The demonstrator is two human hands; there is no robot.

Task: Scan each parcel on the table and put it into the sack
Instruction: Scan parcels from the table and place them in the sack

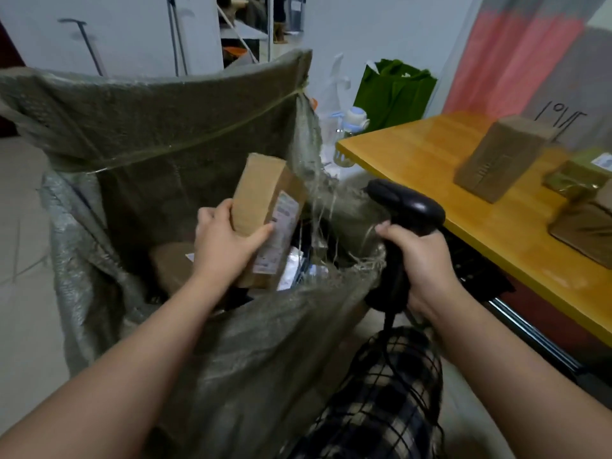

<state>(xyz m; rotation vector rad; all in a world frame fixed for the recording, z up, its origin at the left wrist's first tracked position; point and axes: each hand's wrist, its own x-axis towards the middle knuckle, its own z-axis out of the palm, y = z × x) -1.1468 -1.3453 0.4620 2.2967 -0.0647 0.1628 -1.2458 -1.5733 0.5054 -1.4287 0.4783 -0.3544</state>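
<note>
Step in hand: drop-off, judging by position. Left hand (pixel 228 241) closed around a tall cardboard parcel (pixel 265 220), held upright with a slight tilt, label side facing right, over the open mouth of the green woven sack (pixel 159 134). Not yet released; bottom end looks roughly level with the sack's near rim. Other parcels and some white packets already lying inside the sack below it.

Right hand (pixel 420 263) closed on the handle of a black handheld barcode scanner (pixel 405 207), cable trailing down, head pointing toward the sack rather than at any label. Scan state of the held box not readable from here.

Still waiting on the wooden surface (pixel 430 167): one upright brown box (pixel 496 157), a greenish wrapped parcel (pixel 579 177) beside it, a brown soft-wrapped one (pixel 589 233) nearer the edge.

Next move, likely: loosen left grip, let box fall clear of the frayed sack edge (pixel 324 193), then swing left arm right toward the upright box, scanner ready on its label.
</note>
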